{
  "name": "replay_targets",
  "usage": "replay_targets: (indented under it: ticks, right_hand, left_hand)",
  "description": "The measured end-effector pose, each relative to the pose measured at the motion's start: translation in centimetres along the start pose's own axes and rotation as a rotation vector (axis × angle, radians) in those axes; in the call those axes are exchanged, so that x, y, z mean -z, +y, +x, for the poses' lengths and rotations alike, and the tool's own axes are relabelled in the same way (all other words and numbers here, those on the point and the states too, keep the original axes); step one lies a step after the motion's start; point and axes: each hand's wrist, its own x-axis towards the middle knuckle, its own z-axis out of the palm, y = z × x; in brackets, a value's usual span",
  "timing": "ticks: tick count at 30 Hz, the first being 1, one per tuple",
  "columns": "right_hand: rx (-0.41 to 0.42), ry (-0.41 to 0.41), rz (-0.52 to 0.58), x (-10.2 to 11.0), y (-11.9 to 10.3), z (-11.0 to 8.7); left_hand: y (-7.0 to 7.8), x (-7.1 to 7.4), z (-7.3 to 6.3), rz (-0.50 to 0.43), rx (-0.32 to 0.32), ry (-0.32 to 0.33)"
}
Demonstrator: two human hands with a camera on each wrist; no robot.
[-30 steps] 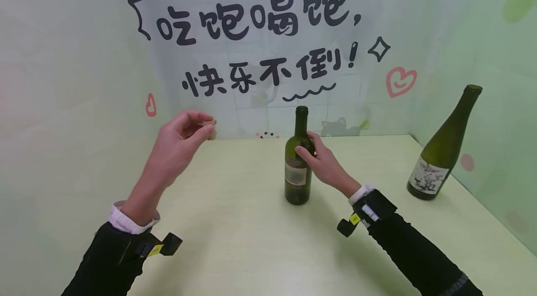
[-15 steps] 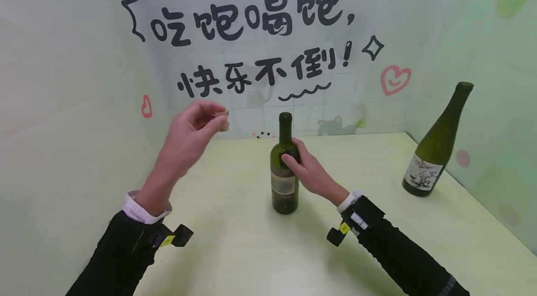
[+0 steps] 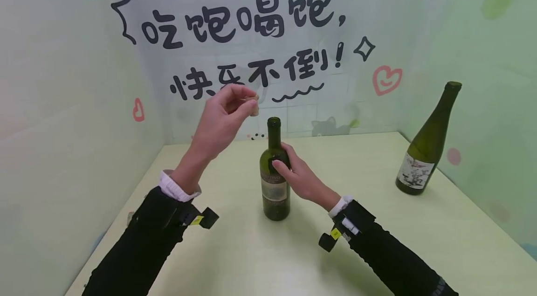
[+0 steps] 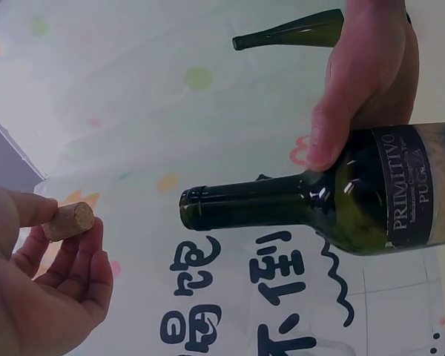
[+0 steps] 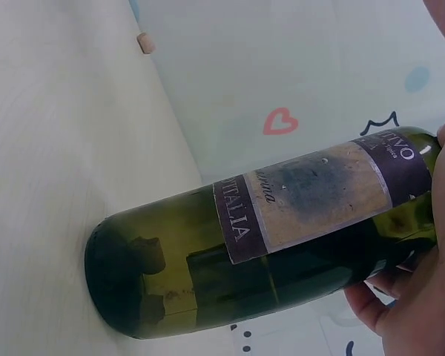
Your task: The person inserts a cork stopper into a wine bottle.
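Observation:
My right hand [image 3: 306, 177] grips a green glass wine bottle [image 3: 275, 198] around its shoulder, thumb in front. The bottle stands upright on the table, with a dark and beige label and an uncovered mouth. Raised just above and left of that mouth in the head view, my left hand [image 3: 220, 123] pinches a short cork [image 4: 70, 221] between thumb and fingers. The left wrist view puts the cork apart from the bottle neck [image 4: 245, 205]. Dark shapes show through the glass near the base in the right wrist view.
A taller, slimmer green bottle [image 3: 428, 147] with a white floral label stands at the right of the pale table [image 3: 356, 240]. Another cork [image 5: 145, 43] sits by the table's left edge. Printed walls [image 3: 42, 100] enclose the table on the left, back and right.
My left hand has moved right and upward with the cork, toward the bottle's mouth. In the head view, the gripped bottle has shifted left and slightly nearer; the view itself also turned a little.

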Motion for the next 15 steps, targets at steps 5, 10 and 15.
replay_targets:
  ticks: [5, 10, 15]
  right_hand:
    - [0.007, -0.004, 0.009, 0.0, -0.1, 0.0]
    - [0.014, -0.009, 0.012, 0.1, -0.1, 0.0]
    - [0.015, -0.005, 0.013, 0.1, 0.0, -0.1]
  left_hand:
    - [-0.8, -1.6, 1.1, -0.043, -0.017, -0.021]
    - [-1.9, -2.8, 1.8, -0.074, -0.011, -0.022]
    - [-3.1, -3.4, 1.9, -0.063, 0.013, -0.015]
